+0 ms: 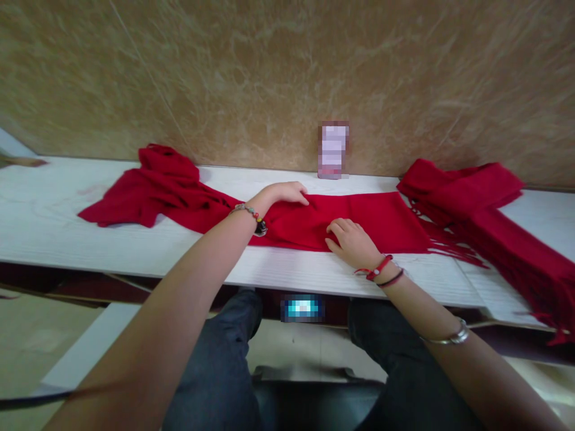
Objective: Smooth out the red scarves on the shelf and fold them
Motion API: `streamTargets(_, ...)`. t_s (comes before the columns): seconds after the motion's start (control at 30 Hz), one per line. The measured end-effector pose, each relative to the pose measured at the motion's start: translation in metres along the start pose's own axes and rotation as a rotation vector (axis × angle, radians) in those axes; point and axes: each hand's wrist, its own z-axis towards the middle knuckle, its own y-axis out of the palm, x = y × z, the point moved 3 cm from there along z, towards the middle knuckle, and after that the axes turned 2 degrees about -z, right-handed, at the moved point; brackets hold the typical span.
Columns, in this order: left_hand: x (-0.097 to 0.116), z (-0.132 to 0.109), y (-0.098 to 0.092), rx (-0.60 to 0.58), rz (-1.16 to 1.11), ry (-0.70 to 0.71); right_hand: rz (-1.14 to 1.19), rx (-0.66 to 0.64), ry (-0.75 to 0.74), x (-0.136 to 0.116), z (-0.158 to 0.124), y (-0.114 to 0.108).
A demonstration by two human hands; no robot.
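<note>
A red fringed scarf (pixel 372 218) lies across the white table, flat in its middle and right part and bunched up at the left. My left hand (pixel 287 193) rests at its far edge, fingers stretched over the cloth. Nearer to me, my right hand (pixel 353 242) touches the flat cloth by its near edge, fingers slightly bent and apart from the thumb. The scarf's fringe spreads out at its right end, against a second red scarf (pixel 471 197) that lies folded with its own fringe hanging toward the table's front edge.
A phone with a blurred screen (pixel 333 149) leans upright against the brown marbled wall (pixel 251 78) behind the table (pixel 135 251). Something wooden (pixel 22 161) lies at the far left. My legs are under the table's front edge, where a blurred bright screen (pixel 302 308) shows.
</note>
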Motion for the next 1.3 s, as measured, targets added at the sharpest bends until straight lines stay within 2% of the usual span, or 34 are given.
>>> streamTargets(0.2,-0.002,0.001,-0.005,-0.004,-0.03,-0.048,-0.002,0.003,0.004,-0.001,0.0,0.0)
streamTargets(0.5,-0.015,0.011,0.0,0.141,0.023,-0.175,0.004,0.005,-0.007,-0.002,0.0,0.0)
streamTargets(0.6,-0.012,0.013,0.006,0.179,0.011,-0.083,0.0,0.008,-0.003,-0.002,-0.001,0.001)
streamTargets(0.7,-0.005,0.013,0.01,0.138,-0.039,0.004,0.002,0.018,-0.003,-0.002,-0.001,0.001)
streamTargets(0.9,0.015,0.01,0.012,0.2,0.154,-0.066,0.025,0.027,-0.018,0.0,-0.001,0.003)
streamTargets(1.1,0.022,0.006,0.02,0.324,0.202,-0.114,0.012,0.011,-0.071,0.0,-0.002,0.006)
streamTargets(1.2,0.021,0.008,0.019,0.295,0.171,-0.08,-0.003,0.003,-0.077,0.0,-0.002,0.007)
streamTargets(1.3,0.023,0.016,0.014,0.256,0.046,-0.017,-0.014,0.002,-0.085,-0.001,-0.002,0.007)
